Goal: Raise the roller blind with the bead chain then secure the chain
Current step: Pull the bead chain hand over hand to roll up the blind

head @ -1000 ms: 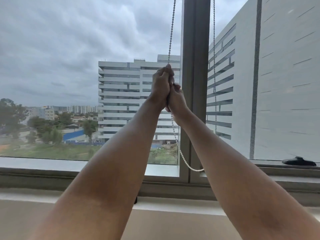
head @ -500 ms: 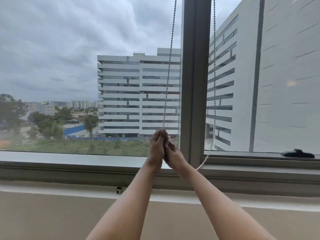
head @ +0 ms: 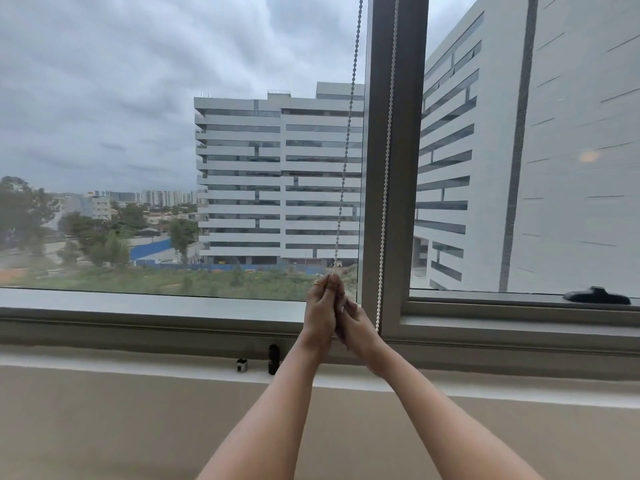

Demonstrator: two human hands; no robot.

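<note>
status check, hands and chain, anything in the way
Left hand and right hand clasped together on bead chain, low by the sill. Chain's other strand hangs free along window frame. Blind out of view. Nothing in the way.

- A pale window ledge (head: 138, 367) ran below the frame.
- A small white-and-black object (head: 242, 365) sat on it.
- Just beside stood a taller black object (head: 273, 359), upright.

White bead chain (head: 347, 147); grey-brown frame (head: 398, 168); gold ring (head: 317, 282); black latch (head: 596, 296) at 3 o'clock; white building (head: 277, 174) striped with dark bands
</note>
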